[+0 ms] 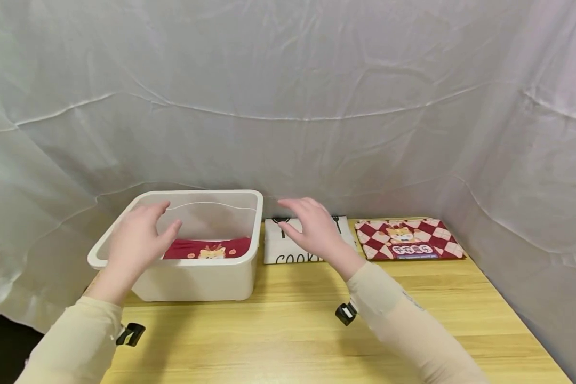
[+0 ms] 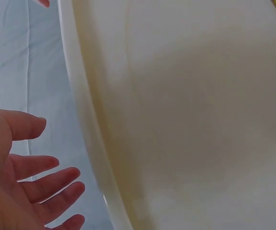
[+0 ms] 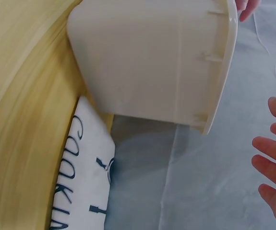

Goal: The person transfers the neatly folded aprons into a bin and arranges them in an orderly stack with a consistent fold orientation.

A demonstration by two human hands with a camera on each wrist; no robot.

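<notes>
One folded cloth already lies in the white plastic bin point(image 1: 199, 277) at the left centre of the head view — a red cloth with a cartoon tiger print point(image 1: 206, 248), flat on the bin's floor. Judging from that, the packing looks partly done: two more folded pieces sit outside on the wooden worktop point(image 1: 293, 330), untouched.

The left hand point(image 1: 139, 240) hovers over the bin's near-left rim, fingers spread and relaxed, gripping nothing; in the left wrist view the fingers point(image 2: 42, 187) hang apart from the bin wall point(image 2: 186, 120), not touching it. The right hand point(image 1: 312, 226) is also open and empty, held above the white cloth printed with dark "COOK" lettering point(image 1: 283, 250), which lies just beside the bin's right wall; whether the palm touches the cloth cannot be told. In the right wrist view this hand's fingers point(image 3: 272, 163) show at the right edge, well clear of the bin point(image 3: 152, 62) and of the lettered cloth point(image 3: 82, 182).

Further right, in the centre-right of the head view, lies a red-and-white checked cloth with a tiger picture point(image 1: 408, 239), close to the white one. A wrinkled white sheet point(image 1: 317, 96) hangs behind and at both sides. Nothing blocks the way between the cloths and the bin's open top.
</notes>
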